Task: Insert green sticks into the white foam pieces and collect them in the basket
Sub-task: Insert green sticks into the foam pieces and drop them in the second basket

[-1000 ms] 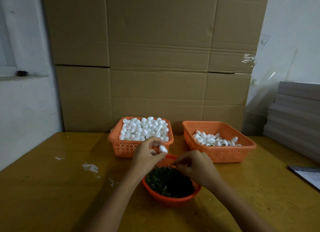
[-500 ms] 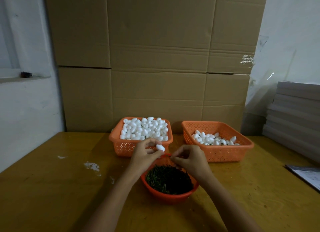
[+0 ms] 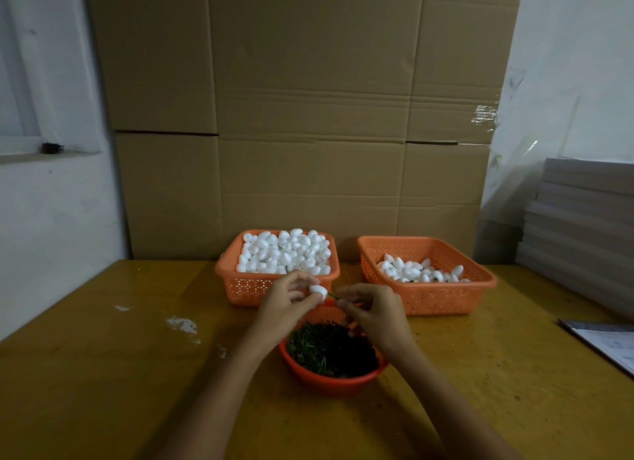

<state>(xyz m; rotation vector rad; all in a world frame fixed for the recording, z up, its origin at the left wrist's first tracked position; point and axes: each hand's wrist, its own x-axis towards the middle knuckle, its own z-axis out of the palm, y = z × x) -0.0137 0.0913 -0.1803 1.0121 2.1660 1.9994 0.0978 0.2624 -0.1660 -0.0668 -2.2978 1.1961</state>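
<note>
**Stick meets foam egg above the bowl**

The left grip [image 3: 288, 308] pinches a white foam egg [image 3: 318, 290] between thumb and fingertips. The right grip [image 3: 374, 315] pinches a thin green stick [image 3: 333, 296], whose tip is at the egg's end between the two grips; whether it has entered is unclear. Below both sits the orange bowl [image 3: 329, 382] of sticks. The collecting basket [image 3: 432, 298] lies beyond the right grip on the tabletop [image 3: 103, 374]. The foam is likely feather-light and easily dented, so hold it gently round its middle. The stick looks bendable, so pinch it close to the tip.
</note>
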